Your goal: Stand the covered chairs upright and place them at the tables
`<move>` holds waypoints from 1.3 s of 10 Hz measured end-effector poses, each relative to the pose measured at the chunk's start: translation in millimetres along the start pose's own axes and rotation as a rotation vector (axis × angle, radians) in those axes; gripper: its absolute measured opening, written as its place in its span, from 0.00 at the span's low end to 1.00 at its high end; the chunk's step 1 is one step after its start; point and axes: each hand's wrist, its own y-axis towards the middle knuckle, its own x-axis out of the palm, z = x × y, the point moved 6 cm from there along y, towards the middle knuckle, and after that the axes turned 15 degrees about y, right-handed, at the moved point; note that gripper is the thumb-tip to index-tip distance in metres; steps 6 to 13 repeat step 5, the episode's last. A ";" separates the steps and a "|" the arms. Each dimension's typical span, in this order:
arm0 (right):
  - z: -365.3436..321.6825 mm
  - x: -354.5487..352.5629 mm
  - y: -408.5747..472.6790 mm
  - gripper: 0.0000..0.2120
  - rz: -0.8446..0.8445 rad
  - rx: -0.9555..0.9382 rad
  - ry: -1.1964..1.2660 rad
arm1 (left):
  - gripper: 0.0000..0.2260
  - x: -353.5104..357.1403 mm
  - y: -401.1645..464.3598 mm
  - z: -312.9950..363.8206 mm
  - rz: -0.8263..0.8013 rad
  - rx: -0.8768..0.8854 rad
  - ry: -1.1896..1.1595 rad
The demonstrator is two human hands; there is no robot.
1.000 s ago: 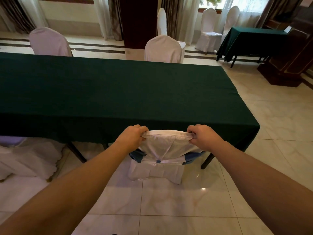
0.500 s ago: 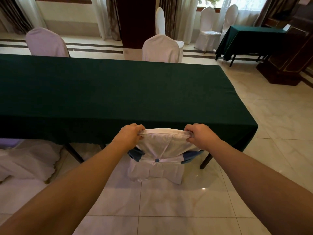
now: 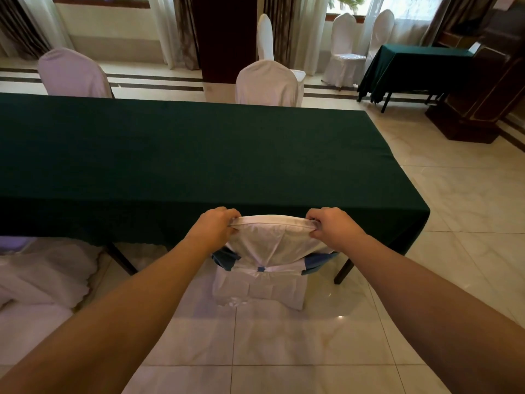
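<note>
I have both hands on the white-covered chair (image 3: 268,251), which stands upright at the near long edge of the long green-clothed table (image 3: 199,155), its top rail touching or just short of the hanging cloth; I cannot tell which. My left hand (image 3: 214,227) is closed over the left corner of the chair's top edge, fingers curled around the bunched cover. My right hand (image 3: 331,226) is closed the same way over the right corner. Both forearms reach straight out toward the table.

The cover is tied at the chair's back by a white band with a small blue clasp (image 3: 261,269), and blue fabric (image 3: 224,258) shows at either side below my hands. The cover's skirt reaches the tiled floor (image 3: 284,342).

Under the table's near edge to the left, a heap of white fabric (image 3: 45,277) lies on the floor. Across the table, two more covered chairs (image 3: 267,83) stand upright at its far edge, the other (image 3: 72,73) further left. Beyond the table's far right corner stands a smaller green-clothed table (image 3: 417,64) with white-covered chairs (image 3: 343,49) beside it near the curtains.
</note>
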 end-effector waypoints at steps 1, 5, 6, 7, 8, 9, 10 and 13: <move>0.6 -0.1 0.0 0.10 -0.011 0.019 -0.007 | 0.14 -1.9 -0.1 2.1 -0.004 -0.005 0.009; -10.6 -9.1 -5.4 0.27 -0.055 0.040 0.068 | 0.29 -23.2 -8.8 -3.8 -0.014 0.009 -0.101; -10.6 -9.1 -5.4 0.27 -0.055 0.040 0.068 | 0.29 -23.2 -8.8 -3.8 -0.014 0.009 -0.101; -10.6 -9.1 -5.4 0.27 -0.055 0.040 0.068 | 0.29 -23.2 -8.8 -3.8 -0.014 0.009 -0.101; -10.6 -9.1 -5.4 0.27 -0.055 0.040 0.068 | 0.29 -23.2 -8.8 -3.8 -0.014 0.009 -0.101; -10.6 -9.1 -5.4 0.27 -0.055 0.040 0.068 | 0.29 -23.2 -8.8 -3.8 -0.014 0.009 -0.101; -10.6 -9.1 -5.4 0.27 -0.055 0.040 0.068 | 0.29 -23.2 -8.8 -3.8 -0.014 0.009 -0.101; -10.6 -9.1 -5.4 0.27 -0.055 0.040 0.068 | 0.29 -23.2 -8.8 -3.8 -0.014 0.009 -0.101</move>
